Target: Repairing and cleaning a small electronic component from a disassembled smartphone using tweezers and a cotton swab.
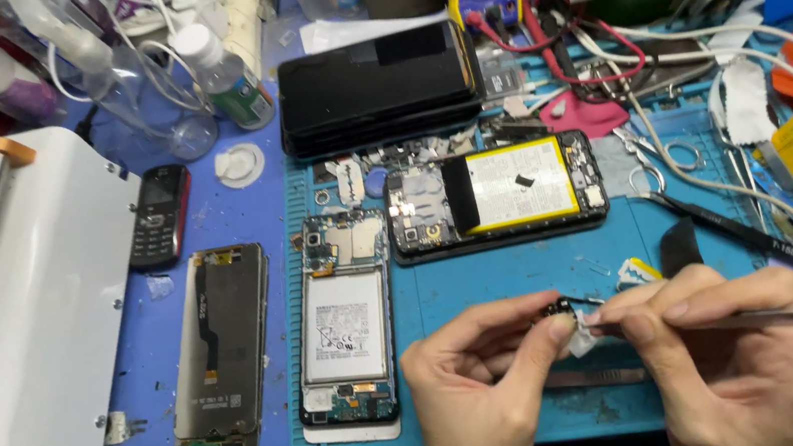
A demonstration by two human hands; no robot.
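From the head view, my left hand (pixel 480 369) pinched a small dark component (pixel 558 308) above the blue mat (pixel 523 268), while my right hand (pixel 724 344) gripped tweezers (pixel 781 315) at it. Two opened phones (pixel 343 320) lay unassembled; reassembly, I judged, remained.

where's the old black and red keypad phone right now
In the head view, the keypad phone lies on the left of the bench, on the blue surface between the white metal plate and the stack of dark phones, just above the detached screen panel.
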